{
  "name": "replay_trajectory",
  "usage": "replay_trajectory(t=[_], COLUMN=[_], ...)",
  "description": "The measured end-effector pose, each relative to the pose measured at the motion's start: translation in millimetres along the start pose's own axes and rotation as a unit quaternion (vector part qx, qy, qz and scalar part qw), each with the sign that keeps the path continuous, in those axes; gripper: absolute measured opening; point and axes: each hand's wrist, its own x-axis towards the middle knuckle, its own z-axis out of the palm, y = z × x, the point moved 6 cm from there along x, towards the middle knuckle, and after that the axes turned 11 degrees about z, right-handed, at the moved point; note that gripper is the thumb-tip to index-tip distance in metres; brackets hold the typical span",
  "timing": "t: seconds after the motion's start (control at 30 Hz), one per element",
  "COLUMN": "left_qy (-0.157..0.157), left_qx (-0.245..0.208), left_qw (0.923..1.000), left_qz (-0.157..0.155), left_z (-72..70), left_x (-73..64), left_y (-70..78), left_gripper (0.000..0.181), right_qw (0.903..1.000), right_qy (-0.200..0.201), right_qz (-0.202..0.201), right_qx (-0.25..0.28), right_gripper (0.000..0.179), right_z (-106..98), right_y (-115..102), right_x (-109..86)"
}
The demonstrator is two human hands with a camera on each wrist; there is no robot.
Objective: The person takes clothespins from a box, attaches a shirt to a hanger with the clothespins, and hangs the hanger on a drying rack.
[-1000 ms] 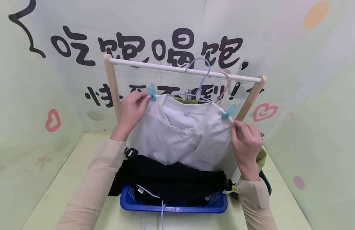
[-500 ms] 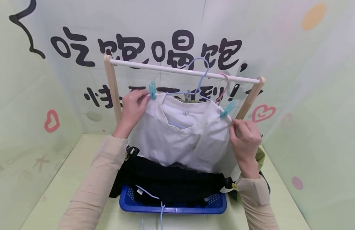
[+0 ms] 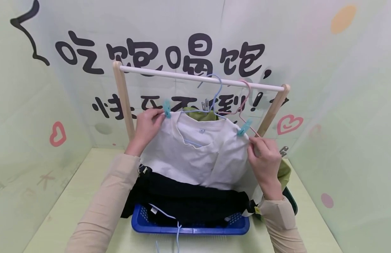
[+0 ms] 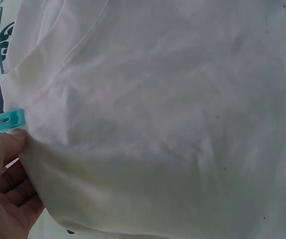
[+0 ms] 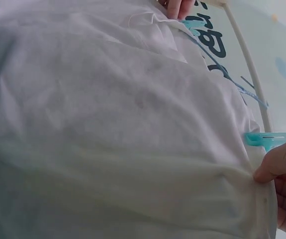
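A white shirt (image 3: 195, 158) spreads on a blue hanger (image 3: 218, 89), whose hook loops over the white rod (image 3: 170, 74) in the head view. Teal clothespins sit at both shoulders, a left clothespin (image 3: 167, 109) and a right clothespin (image 3: 244, 128). My left hand (image 3: 147, 126) pinches the shoulder cloth beside the left clothespin, thumb in front in the left wrist view. With thumb and fingers, my right hand (image 3: 265, 158) pinches the other shoulder just outside its clothespin; the right wrist view shows the thumb (image 5: 272, 167) on the fabric.
The rod spans two wooden posts (image 3: 123, 95). Behind the shirt are a pink hanger (image 3: 244, 95) and a green garment (image 3: 284, 173) with metal clips. In front, a blue basket (image 3: 189, 230) holds black clothing (image 3: 195, 200) and a light blue hanger (image 3: 178, 228).
Both hands have lowered the shirt slightly, and it has shifted a little left. The blue hanger's hook has dropped from above the rod down closer onto it. Both hands keep their pinch.
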Motion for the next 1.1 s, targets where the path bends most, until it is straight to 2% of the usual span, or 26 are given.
replay_trajectory(t=[0.3, 0.5, 0.73, 0.83, 0.97, 1.1], left_qy=[-0.015, -0.035, -0.089, -0.102, -0.102, -0.072], left_qx=[0.008, 0.007, 0.013, 0.016, 0.015, 0.028], left_qw=[0.9998, 0.9992, 0.9954, 0.9938, 0.9930, 0.9954], left_qz=[-0.001, -0.019, -0.034, -0.042, -0.058, -0.056], left_z=[12.0, 20.1, 31.9, 34.3, 33.6, 26.5], left_x=[-1.4, 0.7, 7.3, 7.9, 4.5, -1.2], left_y=[-9.1, -16.0, -23.4, -25.6, -27.4, -25.2], left_gripper=[0.015, 0.018, 0.018, 0.020, 0.025, 0.025], right_qw=[0.9999, 0.9999, 0.9995, 0.9993, 0.9995, 0.9991], right_qy=[-0.013, -0.013, -0.005, -0.006, -0.003, 0.021], right_qz=[-0.001, -0.004, -0.014, -0.016, -0.005, -0.007], right_qx=[0.001, 0.011, 0.029, 0.032, 0.031, 0.036], right_gripper=[0.009, 0.011, 0.011, 0.011, 0.012, 0.015], right_z=[2, 2, 2, 1, -3, -15], right_y=[4, 6, 8, 8, 8, 9], right_x=[-4.5, -6.3, -8.5, -9.0, -9.3, -14.9])
